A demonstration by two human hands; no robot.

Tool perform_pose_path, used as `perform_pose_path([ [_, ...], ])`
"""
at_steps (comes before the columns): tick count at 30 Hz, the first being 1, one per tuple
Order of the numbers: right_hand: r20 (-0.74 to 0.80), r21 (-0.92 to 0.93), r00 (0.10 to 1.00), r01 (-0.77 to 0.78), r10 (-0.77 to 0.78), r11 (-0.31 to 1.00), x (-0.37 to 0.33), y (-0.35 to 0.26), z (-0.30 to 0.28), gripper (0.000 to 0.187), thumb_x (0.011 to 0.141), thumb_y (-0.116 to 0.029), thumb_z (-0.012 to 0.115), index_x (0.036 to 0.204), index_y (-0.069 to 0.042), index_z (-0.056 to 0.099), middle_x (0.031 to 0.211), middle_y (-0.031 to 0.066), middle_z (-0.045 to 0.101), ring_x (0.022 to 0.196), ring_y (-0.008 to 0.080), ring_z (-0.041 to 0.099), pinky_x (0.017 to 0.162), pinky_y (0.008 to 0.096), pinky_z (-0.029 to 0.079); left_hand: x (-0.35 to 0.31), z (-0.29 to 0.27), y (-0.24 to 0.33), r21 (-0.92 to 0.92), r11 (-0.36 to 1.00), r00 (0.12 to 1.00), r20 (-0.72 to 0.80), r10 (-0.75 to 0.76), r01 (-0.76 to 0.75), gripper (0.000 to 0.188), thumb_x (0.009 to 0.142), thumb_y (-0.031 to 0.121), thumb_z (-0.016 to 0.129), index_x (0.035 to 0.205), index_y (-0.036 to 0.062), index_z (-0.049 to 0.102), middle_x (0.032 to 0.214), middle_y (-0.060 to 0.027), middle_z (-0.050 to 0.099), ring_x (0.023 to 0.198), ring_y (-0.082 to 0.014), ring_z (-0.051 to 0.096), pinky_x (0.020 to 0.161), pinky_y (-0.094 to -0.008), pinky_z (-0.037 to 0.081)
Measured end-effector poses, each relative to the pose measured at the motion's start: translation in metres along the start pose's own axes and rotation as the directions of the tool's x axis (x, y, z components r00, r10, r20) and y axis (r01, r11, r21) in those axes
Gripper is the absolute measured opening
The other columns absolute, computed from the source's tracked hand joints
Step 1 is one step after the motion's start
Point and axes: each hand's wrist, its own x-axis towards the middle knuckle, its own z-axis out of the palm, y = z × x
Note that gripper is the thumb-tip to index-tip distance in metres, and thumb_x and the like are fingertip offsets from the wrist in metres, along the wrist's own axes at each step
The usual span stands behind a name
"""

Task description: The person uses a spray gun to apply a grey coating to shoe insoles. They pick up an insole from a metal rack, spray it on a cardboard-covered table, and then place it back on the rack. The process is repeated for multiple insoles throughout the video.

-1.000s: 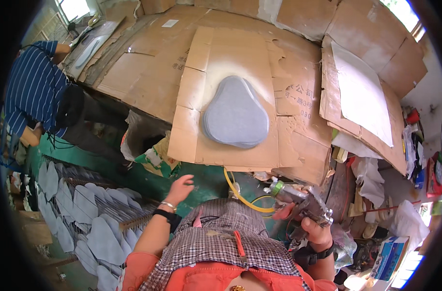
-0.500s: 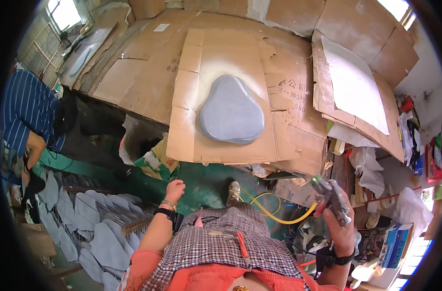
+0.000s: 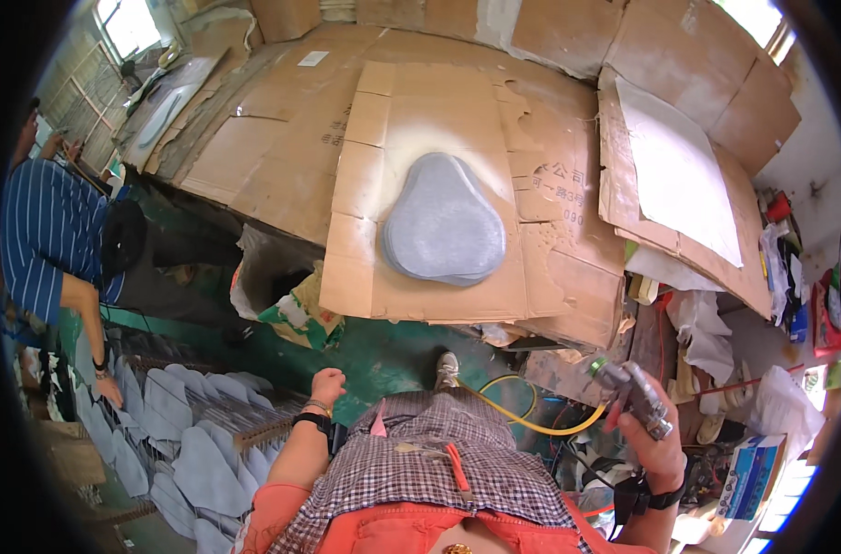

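My right hand (image 3: pixel 656 443) is wrapped round a metal spray gun (image 3: pixel 637 397) with a green end. A yellow hose (image 3: pixel 559 430) runs from the gun and loops down to the left. My left hand (image 3: pixel 326 386) is closed in a loose fist in front of my apron, apart from everything, with nothing visible in it. Ahead, a stack of grey rounded-triangular pads (image 3: pixel 444 220) lies on a cardboard sheet (image 3: pixel 354 249), which has pale overspray round the pads. Neither hand touches the stack.
A cardboard-covered table (image 3: pixel 264 175) spreads ahead, with a white sheet (image 3: pixel 679 171) on cardboard at right. At lower left stands a rack of grey pads (image 3: pixel 208 466). A person in a striped shirt (image 3: pixel 47 217) reaches toward it. Clutter and a blue-white box (image 3: pixel 751 475) sit at right.
The person at left has straightened somewhat and extended an arm to the rack of pads. My right hand with the spray gun has shifted slightly. My left hand has dropped a little.
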Motion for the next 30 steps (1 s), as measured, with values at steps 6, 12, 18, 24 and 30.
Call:
perform_pose_path([
  [6, 0.132, 0.112, 0.989, 0.058, -0.073, 0.992, 0.022, 0.002, 0.027, 0.055, 0.084, -0.01, 0.063, 0.133, 0.002, 0.04, 0.09, 0.0078, 0.06, 0.078, 0.0136, 0.059, 0.07, 0.0272, 0.048, 0.003, 0.015, 0.02, -0.005, 1.0, 1.0, 0.028, -0.005, 0.005, 0.03, 0.076, 0.008, 0.062, 0.104, -0.0017, 0.064, 0.089, -0.0077, 0.066, 0.064, -0.0167, 0.063, 0.058, -0.0294, 0.052],
  [12, -0.067, 0.078, 0.98, 0.19, -0.185, 0.979, 0.052, -0.002, 0.038, 0.057, 0.086, -0.013, 0.063, 0.135, 0.002, 0.038, 0.087, 0.0067, 0.06, 0.077, 0.0134, 0.057, 0.072, 0.0272, 0.047, -0.002, 0.02, 0.038, -0.027, 0.999, 0.999, 0.037, 0.024, -0.023, 0.029, 0.076, 0.009, 0.062, 0.104, -0.0013, 0.064, 0.088, -0.0075, 0.066, 0.062, -0.0158, 0.062, 0.057, -0.0289, 0.05],
  [18, -0.179, 0.041, 0.98, 0.09, -0.082, 0.995, 0.032, 0.005, 0.016, 0.06, 0.084, -0.013, 0.066, 0.135, 0.004, 0.038, 0.087, 0.0067, 0.061, 0.076, 0.0128, 0.058, 0.071, 0.0263, 0.049, -0.005, 0.01, 0.078, -0.098, 0.985, 0.99, 0.013, 0.143, -0.141, 0.024, 0.077, 0.007, 0.061, 0.099, -0.0012, 0.064, 0.08, -0.0063, 0.066, 0.059, -0.0143, 0.06, 0.054, -0.0281, 0.049],
  [24, -0.06, 0.099, 0.992, 0.119, -0.113, 0.988, 0.032, 0.004, 0.01, 0.06, 0.083, -0.014, 0.066, 0.133, 0.004, 0.04, 0.09, 0.0082, 0.06, 0.078, 0.0141, 0.058, 0.073, 0.0277, 0.049, 0.02, 0.04, 0.16, 0.27, 0.705, 0.715, -0.08, 0.695, -0.655, 0.015, 0.079, 0.012, 0.063, 0.089, 0.0031, 0.067, 0.073, -0.0107, 0.066, 0.065, -0.0188, 0.063, 0.061, -0.0302, 0.05],
  [30, -0.034, 0.053, 0.988, 0.153, -0.151, 0.987, 0.053, -0.007, 0.008, 0.057, 0.084, -0.015, 0.064, 0.133, 0.002, 0.041, 0.088, 0.0073, 0.059, 0.076, 0.0137, 0.057, 0.07, 0.0276, 0.048, 0.039, 0.101, 0.233, 0.351, 0.624, 0.626, -0.125, 0.77, -0.698, 0.015, 0.077, 0.01, 0.059, 0.089, 0.0061, 0.067, 0.08, -0.0136, 0.067, 0.077, -0.0288, 0.065, 0.068, -0.0383, 0.051],
])
